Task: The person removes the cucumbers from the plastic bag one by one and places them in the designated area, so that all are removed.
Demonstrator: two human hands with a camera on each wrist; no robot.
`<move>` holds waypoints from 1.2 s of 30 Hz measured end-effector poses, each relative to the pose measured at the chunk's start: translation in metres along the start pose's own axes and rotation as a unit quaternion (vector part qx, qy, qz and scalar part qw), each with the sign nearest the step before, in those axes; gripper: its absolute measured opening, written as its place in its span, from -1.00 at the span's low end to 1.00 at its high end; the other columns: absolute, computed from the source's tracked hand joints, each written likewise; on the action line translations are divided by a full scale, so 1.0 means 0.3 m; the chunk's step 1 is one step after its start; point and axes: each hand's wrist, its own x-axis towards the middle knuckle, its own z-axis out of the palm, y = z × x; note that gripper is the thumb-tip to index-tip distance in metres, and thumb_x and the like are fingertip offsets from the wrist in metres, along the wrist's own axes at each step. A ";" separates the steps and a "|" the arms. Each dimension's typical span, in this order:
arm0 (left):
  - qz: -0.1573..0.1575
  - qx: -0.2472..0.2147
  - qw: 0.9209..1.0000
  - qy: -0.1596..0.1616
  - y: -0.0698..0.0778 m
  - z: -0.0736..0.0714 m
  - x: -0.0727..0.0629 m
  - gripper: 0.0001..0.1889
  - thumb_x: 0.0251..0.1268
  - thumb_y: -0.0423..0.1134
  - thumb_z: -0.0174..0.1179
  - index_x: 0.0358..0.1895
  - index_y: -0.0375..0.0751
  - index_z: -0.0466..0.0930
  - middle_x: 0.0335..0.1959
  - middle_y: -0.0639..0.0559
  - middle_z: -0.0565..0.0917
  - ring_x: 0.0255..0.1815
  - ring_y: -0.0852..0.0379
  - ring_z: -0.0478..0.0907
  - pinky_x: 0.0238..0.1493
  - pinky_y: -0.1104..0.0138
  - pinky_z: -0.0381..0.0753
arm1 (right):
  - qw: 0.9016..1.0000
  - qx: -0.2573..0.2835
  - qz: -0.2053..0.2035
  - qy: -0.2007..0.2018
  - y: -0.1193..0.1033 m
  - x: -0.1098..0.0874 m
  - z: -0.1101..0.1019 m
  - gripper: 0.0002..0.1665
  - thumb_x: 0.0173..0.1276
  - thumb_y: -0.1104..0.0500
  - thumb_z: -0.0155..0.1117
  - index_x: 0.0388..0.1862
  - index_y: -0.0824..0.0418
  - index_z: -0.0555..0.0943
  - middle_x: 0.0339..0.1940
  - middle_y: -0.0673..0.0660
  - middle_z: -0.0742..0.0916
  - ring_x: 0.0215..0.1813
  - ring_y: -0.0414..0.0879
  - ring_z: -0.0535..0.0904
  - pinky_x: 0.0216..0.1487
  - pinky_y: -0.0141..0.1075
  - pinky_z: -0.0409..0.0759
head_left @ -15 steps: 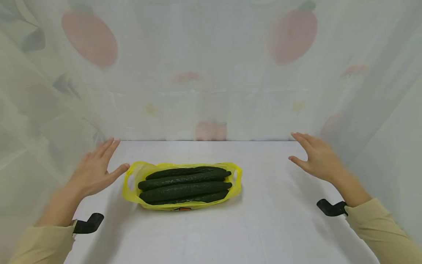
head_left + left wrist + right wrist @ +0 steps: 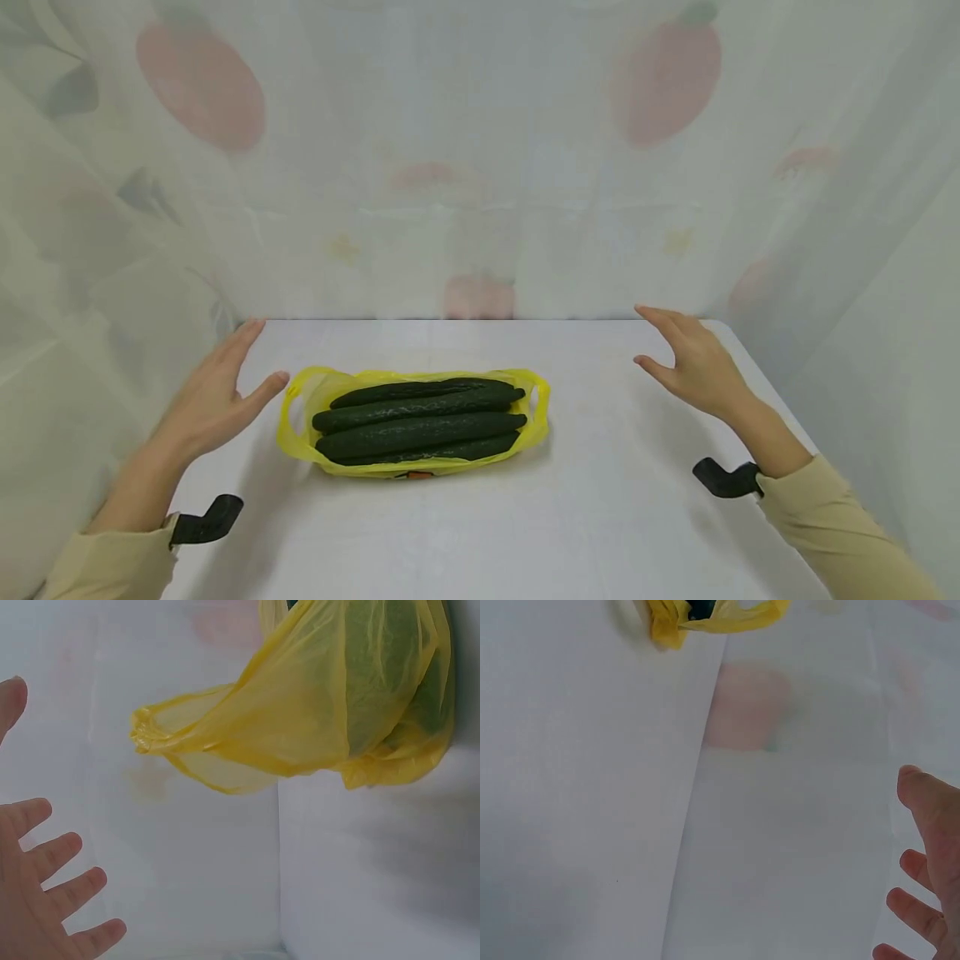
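Observation:
Several dark green cucumbers lie side by side in a yellow plastic bag on the white table, its mouth spread wide. My left hand hovers just left of the bag, fingers extended and thumb toward the near bag handle. In the left wrist view, that handle stands up beside the spread fingers, with a gap between. My right hand is held in the air well to the right of the bag, holding nothing; its fingers show loosely bent in the right wrist view.
The white table ends at a back edge against a pale curtain printed with faint red fruit. Similar sheeting hangs at the left and right sides. Each wrist carries a black camera mount.
My right hand has moved left, toward the bag. The left hand has shifted slightly, its fingers closer together. The bag and cucumbers stay where they were.

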 end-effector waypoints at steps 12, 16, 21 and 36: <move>-0.026 -0.052 0.997 0.047 0.004 0.052 -0.017 -0.19 0.25 -0.01 0.13 0.46 -0.11 -0.10 0.33 -0.36 0.20 0.15 -0.40 0.29 -0.06 -0.29 0.23 | 0.999 0.041 0.007 0.007 -0.085 0.010 0.063 -0.24 0.00 0.27 0.41 0.25 0.22 0.38 0.09 0.21 0.57 0.08 0.17 0.47 0.00 0.03 0.43; -0.012 -0.076 0.994 0.075 0.009 0.082 -0.020 -0.22 0.20 -0.07 0.19 0.43 -0.17 0.03 0.33 -0.33 0.23 0.15 -0.38 0.32 0.00 -0.25 0.25 | 0.999 0.049 0.003 0.005 -0.113 0.022 0.087 -0.24 0.01 0.26 0.42 0.25 0.21 0.39 0.11 0.19 0.57 0.10 0.14 0.46 0.02 0.01 0.44; -0.022 -0.090 0.991 0.095 0.015 0.108 -0.024 -0.24 0.18 -0.08 0.23 0.41 -0.12 0.09 0.31 -0.26 0.29 0.12 -0.32 0.38 0.00 -0.16 0.33 | 0.998 0.065 -0.005 0.005 -0.148 0.044 0.114 -0.24 0.02 0.23 0.42 0.26 0.19 0.38 0.12 0.16 0.57 0.12 0.09 0.46 0.03 -0.04 0.46; -0.089 -0.094 0.985 0.118 0.015 0.177 -0.030 -0.43 0.12 0.02 0.26 0.19 -0.13 0.45 0.01 -0.12 0.61 -0.31 0.37 0.54 -0.42 0.63 0.44 | 0.991 0.130 -0.044 0.006 -0.269 0.100 0.162 -0.25 0.08 0.23 0.39 0.29 0.16 0.35 0.16 0.10 0.54 0.17 -0.02 0.45 0.11 -0.13 0.46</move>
